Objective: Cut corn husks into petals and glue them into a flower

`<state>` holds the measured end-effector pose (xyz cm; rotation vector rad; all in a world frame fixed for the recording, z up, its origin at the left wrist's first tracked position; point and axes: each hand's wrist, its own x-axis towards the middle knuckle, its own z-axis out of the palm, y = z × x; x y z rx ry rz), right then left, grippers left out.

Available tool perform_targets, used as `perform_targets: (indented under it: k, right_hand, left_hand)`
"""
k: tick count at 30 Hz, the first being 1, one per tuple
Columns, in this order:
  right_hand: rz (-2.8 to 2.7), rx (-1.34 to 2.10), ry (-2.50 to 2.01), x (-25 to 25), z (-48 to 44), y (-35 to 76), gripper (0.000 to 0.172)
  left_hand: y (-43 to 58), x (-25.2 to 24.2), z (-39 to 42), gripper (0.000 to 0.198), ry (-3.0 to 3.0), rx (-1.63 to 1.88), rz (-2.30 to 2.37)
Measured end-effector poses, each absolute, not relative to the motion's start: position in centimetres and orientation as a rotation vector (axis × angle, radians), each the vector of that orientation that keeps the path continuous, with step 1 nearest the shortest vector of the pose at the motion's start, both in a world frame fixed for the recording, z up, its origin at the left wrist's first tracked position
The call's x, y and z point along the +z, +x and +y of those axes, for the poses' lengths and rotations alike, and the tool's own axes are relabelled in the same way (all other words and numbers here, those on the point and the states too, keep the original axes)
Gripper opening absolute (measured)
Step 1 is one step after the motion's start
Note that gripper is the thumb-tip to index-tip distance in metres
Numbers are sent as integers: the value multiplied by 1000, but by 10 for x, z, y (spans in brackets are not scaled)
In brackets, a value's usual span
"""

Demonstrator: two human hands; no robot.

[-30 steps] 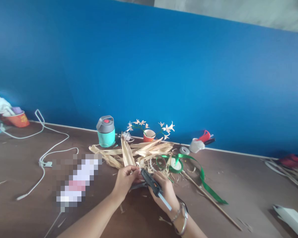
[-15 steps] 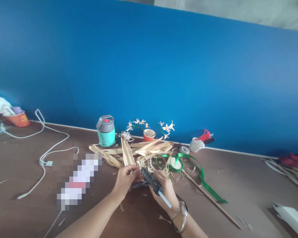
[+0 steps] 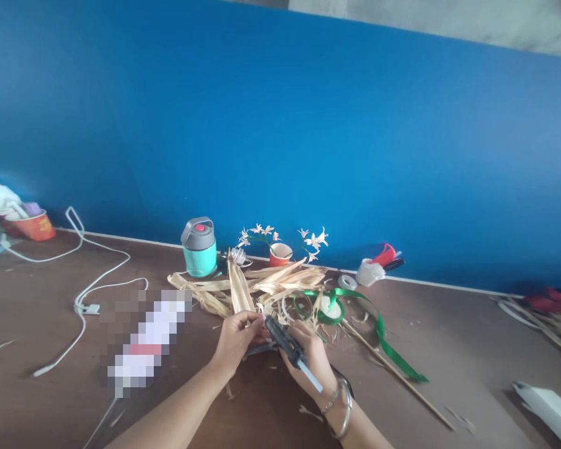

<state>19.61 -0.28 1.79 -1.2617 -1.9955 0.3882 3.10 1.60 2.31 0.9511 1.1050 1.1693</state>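
Observation:
My right hand (image 3: pixel 309 355) is wrapped round a black glue gun (image 3: pixel 284 340), with a pale glue stick (image 3: pixel 311 376) poking from its rear. The gun's nozzle end points up and left, close to the fingertips of my left hand (image 3: pixel 240 337). Those fingertips are pinched together on a small pale piece (image 3: pixel 260 310), probably corn husk; its shape is mostly hidden. Just beyond both hands lies a heap of dried corn husks (image 3: pixel 285 280). A roll of green ribbon (image 3: pixel 331 310) lies right of the gun, its loose end trailing over the table.
Behind the husks stand a turquoise flask (image 3: pixel 200 257) and a paper cup (image 3: pixel 280 254) with husk flowers (image 3: pixel 316 241). A thin stick (image 3: pixel 402 380) lies at right, near a tape roll (image 3: pixel 347 282). White cables (image 3: pixel 103 274) and a blurred-out power strip (image 3: pixel 149 340) occupy the left.

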Motion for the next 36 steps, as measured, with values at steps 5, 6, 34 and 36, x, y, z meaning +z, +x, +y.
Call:
perform_targets:
  k: [5,6,34,36]
  right_hand:
    - [-2010,389,-1252,19,-4,196,14]
    - [-2010,392,-1257,19,-4,196,14]
    - [-2005,391,-1236,15,-2,199,16]
    - [-1999,392,-1231,15,-2,199,17]
  left_hand:
    - [31,24,16,26,945,1177,1098]
    - [31,23,16,25,942,1178,1097]
    - [30,21,19,24,918,1169,1069]
    - [30,21,18,24,918,1177,1072]
